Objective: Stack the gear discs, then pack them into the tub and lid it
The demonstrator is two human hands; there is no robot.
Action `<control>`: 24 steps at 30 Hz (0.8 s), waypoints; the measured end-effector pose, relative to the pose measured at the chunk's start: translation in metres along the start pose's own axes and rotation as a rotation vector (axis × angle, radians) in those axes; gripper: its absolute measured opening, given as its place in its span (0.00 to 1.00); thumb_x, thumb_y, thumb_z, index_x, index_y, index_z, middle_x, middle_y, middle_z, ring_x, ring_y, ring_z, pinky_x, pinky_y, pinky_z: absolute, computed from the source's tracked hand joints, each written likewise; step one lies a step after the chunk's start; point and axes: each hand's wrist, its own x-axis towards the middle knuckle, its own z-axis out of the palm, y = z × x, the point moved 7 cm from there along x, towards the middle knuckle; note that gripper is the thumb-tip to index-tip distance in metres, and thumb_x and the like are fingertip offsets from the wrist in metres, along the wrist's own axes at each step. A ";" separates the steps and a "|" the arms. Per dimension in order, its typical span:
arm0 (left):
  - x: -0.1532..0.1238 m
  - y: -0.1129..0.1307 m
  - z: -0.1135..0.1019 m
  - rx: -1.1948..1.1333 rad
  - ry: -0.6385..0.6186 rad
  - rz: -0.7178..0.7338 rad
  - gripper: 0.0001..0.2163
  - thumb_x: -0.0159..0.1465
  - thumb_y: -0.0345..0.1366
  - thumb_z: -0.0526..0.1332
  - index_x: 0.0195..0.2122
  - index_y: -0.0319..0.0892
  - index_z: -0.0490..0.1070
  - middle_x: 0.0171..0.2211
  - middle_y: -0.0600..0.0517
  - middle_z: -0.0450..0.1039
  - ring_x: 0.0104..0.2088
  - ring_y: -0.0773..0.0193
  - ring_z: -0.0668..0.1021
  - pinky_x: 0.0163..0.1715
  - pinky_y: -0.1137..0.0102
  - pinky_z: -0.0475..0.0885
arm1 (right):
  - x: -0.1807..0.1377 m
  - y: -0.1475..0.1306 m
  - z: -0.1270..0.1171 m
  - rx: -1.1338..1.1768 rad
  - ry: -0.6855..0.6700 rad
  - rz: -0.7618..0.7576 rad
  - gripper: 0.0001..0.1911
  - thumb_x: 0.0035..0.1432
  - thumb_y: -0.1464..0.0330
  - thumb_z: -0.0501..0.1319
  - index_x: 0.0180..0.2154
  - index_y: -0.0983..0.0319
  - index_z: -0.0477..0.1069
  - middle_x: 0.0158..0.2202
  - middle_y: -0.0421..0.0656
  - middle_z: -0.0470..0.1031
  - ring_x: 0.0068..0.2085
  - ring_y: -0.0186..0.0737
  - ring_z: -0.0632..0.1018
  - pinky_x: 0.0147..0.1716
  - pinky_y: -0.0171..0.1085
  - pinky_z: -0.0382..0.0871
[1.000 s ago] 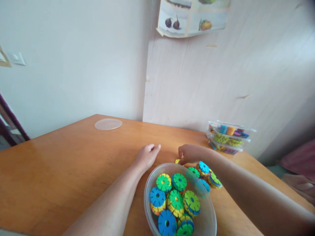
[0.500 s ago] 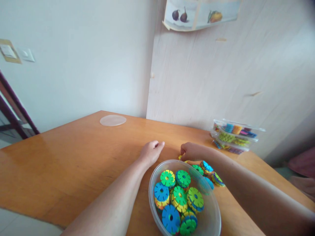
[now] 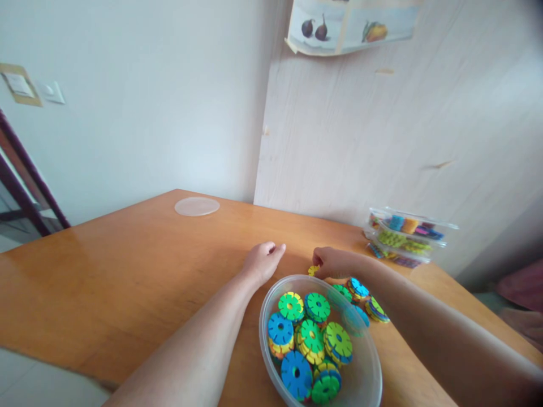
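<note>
My left hand [image 3: 263,262] rests on the table behind the tub's left rim. Its fingers are curled, the thumb points right, and nothing shows in it. Past the tub's far rim, my right hand [image 3: 333,262] is bent down with closed fingers at a yellow notched disc [image 3: 313,271]; the fingertips are partly hidden. Under and beside my right forearm lie loose plastic notched discs, among them a blue one [image 3: 358,288] and a green one [image 3: 341,291]. In front of me, a clear round tub [image 3: 368,370] holds several stacks of green, blue and yellow notched discs [image 3: 311,336].
A clear round lid [image 3: 197,206] lies at the table's far left corner. Stacked clear boxes [image 3: 405,237] with colourful pieces stand at the back right. The wooden table [image 3: 127,282] meets a wall and a pale board [image 3: 339,141] behind it.
The view has shifted slightly. A little more of the yellow disc shows by my right fingers. My left hand has stayed in place.
</note>
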 end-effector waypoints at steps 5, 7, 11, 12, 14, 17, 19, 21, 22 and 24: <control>0.000 0.000 0.001 0.000 -0.003 0.008 0.22 0.62 0.55 0.51 0.22 0.42 0.66 0.18 0.55 0.65 0.23 0.66 0.67 0.25 0.71 0.55 | -0.010 -0.006 -0.023 0.100 0.189 -0.021 0.08 0.55 0.68 0.58 0.37 0.64 0.71 0.33 0.43 0.76 0.32 0.35 0.74 0.28 0.31 0.62; 0.001 0.000 0.001 -0.002 0.000 0.008 0.22 0.62 0.54 0.51 0.22 0.42 0.66 0.19 0.55 0.65 0.23 0.66 0.67 0.25 0.71 0.55 | -0.028 -0.017 -0.038 0.242 0.253 -0.048 0.08 0.58 0.66 0.55 0.36 0.64 0.70 0.30 0.42 0.74 0.29 0.34 0.74 0.27 0.31 0.63; 0.000 0.000 0.001 -0.012 0.007 -0.002 0.22 0.62 0.54 0.52 0.22 0.42 0.68 0.20 0.54 0.67 0.24 0.65 0.68 0.25 0.70 0.56 | -0.079 -0.068 -0.046 0.468 0.131 -0.214 0.10 0.59 0.64 0.55 0.37 0.61 0.72 0.29 0.40 0.74 0.29 0.34 0.75 0.26 0.31 0.65; 0.000 0.000 0.000 -0.015 0.009 -0.007 0.22 0.62 0.54 0.52 0.22 0.42 0.68 0.20 0.53 0.68 0.25 0.65 0.68 0.25 0.70 0.56 | -0.091 -0.082 -0.042 0.456 0.079 -0.248 0.09 0.59 0.64 0.56 0.37 0.60 0.72 0.29 0.39 0.74 0.30 0.35 0.74 0.25 0.31 0.65; -0.001 0.000 0.000 -0.022 0.011 -0.013 0.22 0.62 0.54 0.52 0.23 0.41 0.69 0.20 0.53 0.69 0.25 0.65 0.69 0.25 0.70 0.57 | -0.109 -0.104 -0.032 0.432 0.014 -0.301 0.08 0.59 0.65 0.56 0.35 0.59 0.73 0.29 0.38 0.75 0.29 0.34 0.73 0.24 0.30 0.63; -0.001 0.000 0.000 -0.029 0.009 -0.017 0.21 0.61 0.54 0.52 0.23 0.41 0.69 0.21 0.52 0.69 0.25 0.64 0.69 0.25 0.70 0.58 | -0.119 -0.123 -0.017 0.398 -0.024 -0.349 0.08 0.60 0.67 0.55 0.36 0.58 0.73 0.29 0.37 0.76 0.30 0.34 0.74 0.25 0.30 0.63; -0.001 0.000 0.000 -0.033 0.007 -0.019 0.21 0.61 0.53 0.53 0.23 0.41 0.69 0.20 0.52 0.69 0.25 0.65 0.69 0.26 0.70 0.58 | -0.119 -0.124 -0.016 0.341 0.067 -0.353 0.10 0.61 0.69 0.54 0.38 0.58 0.73 0.31 0.38 0.77 0.31 0.35 0.74 0.29 0.31 0.64; 0.000 -0.001 0.001 -0.035 0.005 -0.022 0.21 0.61 0.53 0.53 0.23 0.42 0.68 0.20 0.53 0.69 0.25 0.65 0.69 0.25 0.70 0.58 | -0.121 -0.123 -0.021 0.242 0.182 -0.371 0.11 0.61 0.70 0.53 0.38 0.58 0.74 0.33 0.40 0.77 0.33 0.36 0.75 0.32 0.33 0.64; 0.000 -0.001 0.002 -0.035 0.003 -0.024 0.21 0.61 0.53 0.53 0.23 0.42 0.68 0.20 0.53 0.69 0.24 0.65 0.69 0.25 0.70 0.57 | -0.123 -0.123 -0.022 0.182 0.215 -0.387 0.11 0.61 0.71 0.53 0.38 0.58 0.75 0.33 0.41 0.77 0.34 0.36 0.75 0.33 0.33 0.63; 0.001 -0.002 0.002 -0.032 -0.001 -0.025 0.21 0.61 0.54 0.52 0.22 0.42 0.68 0.20 0.53 0.69 0.24 0.65 0.68 0.24 0.71 0.57 | -0.127 -0.124 -0.020 0.058 0.219 -0.425 0.12 0.60 0.71 0.54 0.36 0.58 0.76 0.33 0.42 0.76 0.33 0.37 0.74 0.32 0.34 0.62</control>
